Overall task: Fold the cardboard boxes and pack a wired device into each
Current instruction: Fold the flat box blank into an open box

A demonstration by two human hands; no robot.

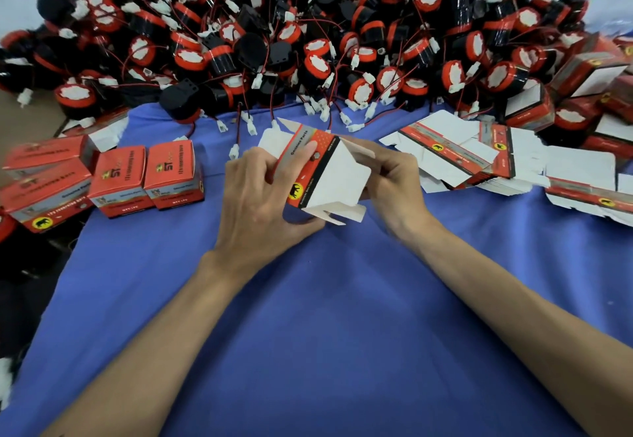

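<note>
A red, grey and white cardboard box (pixel 334 176) is held half-formed above the blue cloth (pixel 308 316), its flaps sticking out at the top and bottom. My left hand (pixel 260 193) grips its left side, fingers over the red printed face and thumb underneath. My right hand (pixel 394 176) holds the right side, fingers curled round a white flap. A large heap of black and red wired devices (pixel 308 35) with white connectors fills the far side. Flat unfolded boxes (pixel 479 159) lie in a stack to the right.
Several closed red boxes (pixel 147 179) stand in rows at the left. More folded boxes (pixel 596 87) are piled at the far right. Loose white connectors (pixel 251 128) on red and black wires trail onto the cloth just beyond my hands.
</note>
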